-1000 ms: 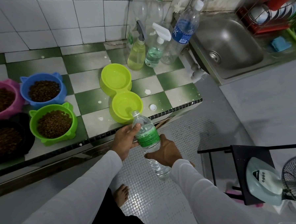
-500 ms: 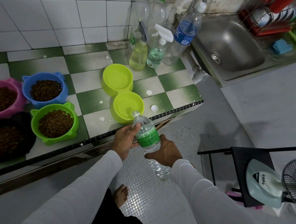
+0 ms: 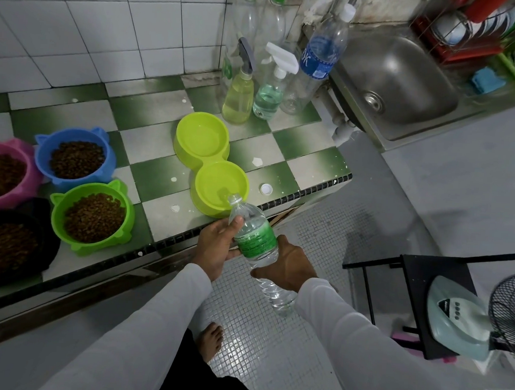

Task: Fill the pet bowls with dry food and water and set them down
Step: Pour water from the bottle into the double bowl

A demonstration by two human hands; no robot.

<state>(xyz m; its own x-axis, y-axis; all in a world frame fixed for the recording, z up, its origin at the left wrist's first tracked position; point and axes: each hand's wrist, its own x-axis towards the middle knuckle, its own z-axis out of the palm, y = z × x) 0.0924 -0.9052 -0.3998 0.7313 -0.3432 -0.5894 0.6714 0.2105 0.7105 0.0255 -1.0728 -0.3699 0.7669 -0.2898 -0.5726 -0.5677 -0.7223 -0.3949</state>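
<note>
A green-and-white checkered tile counter (image 3: pixel 151 143) runs along a white tiled wall. At its left end stand four bowls of brown dry food: a pink bowl (image 3: pixel 3 175), a blue bowl (image 3: pixel 76 158), a green bowl (image 3: pixel 92 216) and a black bowl (image 3: pixel 11 250), packed close together. Near the counter's front edge sits a lime-green double bowl (image 3: pixel 210 165); its far cup holds clear water. A small white bottle cap (image 3: pixel 266 189) lies on the tile just right of the near cup. Behind the double bowl stand a yellow spray bottle (image 3: pixel 239 100), a clear spray bottle (image 3: pixel 270 97) and a tall blue-labelled bottle (image 3: pixel 316 66). A steel sink (image 3: pixel 396 80) sits to the right, and a fan (image 3: pixel 467 319) stands on the floor at lower right.

Both hands grip an uncapped water bottle (image 3: pixel 255 239) with a green label, tilted so its open mouth hangs over the rim of the near cup. The left hand (image 3: pixel 217 246) wraps the upper part, thumb on the shoulder. The right hand (image 3: pixel 288 266) closes around the bottle below the label. Nothing stands between the bottle mouth and the cup.
</note>
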